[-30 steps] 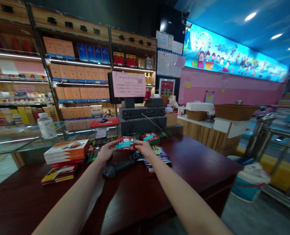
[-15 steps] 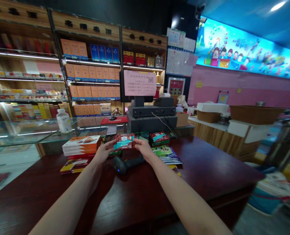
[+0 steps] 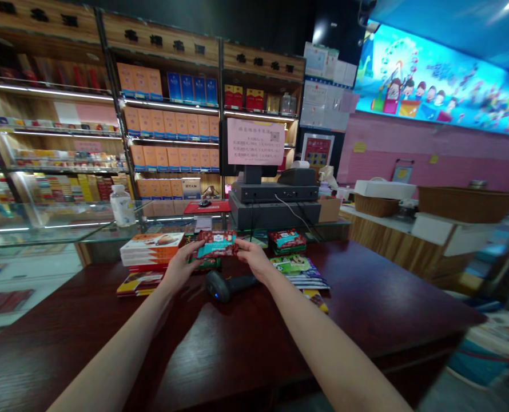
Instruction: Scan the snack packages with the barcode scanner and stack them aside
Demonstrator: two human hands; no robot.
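Note:
Between my two hands is a brown and teal snack packet (image 3: 217, 245), raised a little above the dark wooden counter (image 3: 220, 355). My left hand (image 3: 183, 264) pinches its left end, and my right hand (image 3: 252, 256) pinches the right end. Below it lies a black barcode scanner (image 3: 220, 287) with a small blue light, its handle reaching toward my right wrist. Left of my left hand sit stacked white and orange boxes (image 3: 151, 249) on flat yellow and red packets (image 3: 139, 283). Similar red and green packets (image 3: 287, 241) are piled beyond my right hand, with green and purple packets (image 3: 297, 272) nearer.
A cash register (image 3: 275, 212) with a paper-covered screen (image 3: 255, 143) stands behind the packets. On the glass case at left is a white bottle (image 3: 122, 206). Shelves of boxes line the back wall. A bin (image 3: 477, 357) stands beyond the counter's right edge.
The whole view has shifted, so things appear slightly further right. Both hands keep hold of the packet, which looks tilted back slightly more.

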